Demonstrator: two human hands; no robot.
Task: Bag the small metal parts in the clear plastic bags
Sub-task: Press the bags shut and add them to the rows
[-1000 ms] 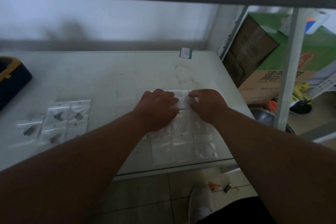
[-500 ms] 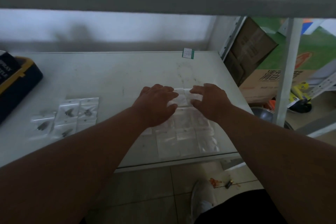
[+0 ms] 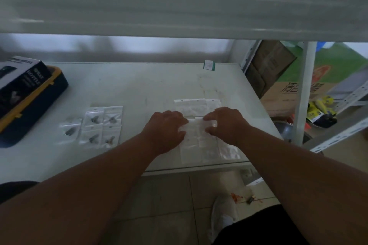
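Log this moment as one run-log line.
stage: handling empty bags | left hand: on clear bags | right hand: on same bags | filled bags: lying left on table

Both hands lie on a spread of empty clear bags (image 3: pixel 201 145) near the worktop (image 3: pixel 139 89) front edge, left hand (image 3: pixel 165 131) and right hand (image 3: pixel 227 125) pinching one bag (image 3: pixel 196 125) between them. Filled bags (image 3: pixel 101 125) lie well left; a box (image 3: pixel 22 77) sits on a case (image 3: pixel 33 103).

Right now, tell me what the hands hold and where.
Both hands, left hand and right hand, pinch one empty clear bag by its top edge.
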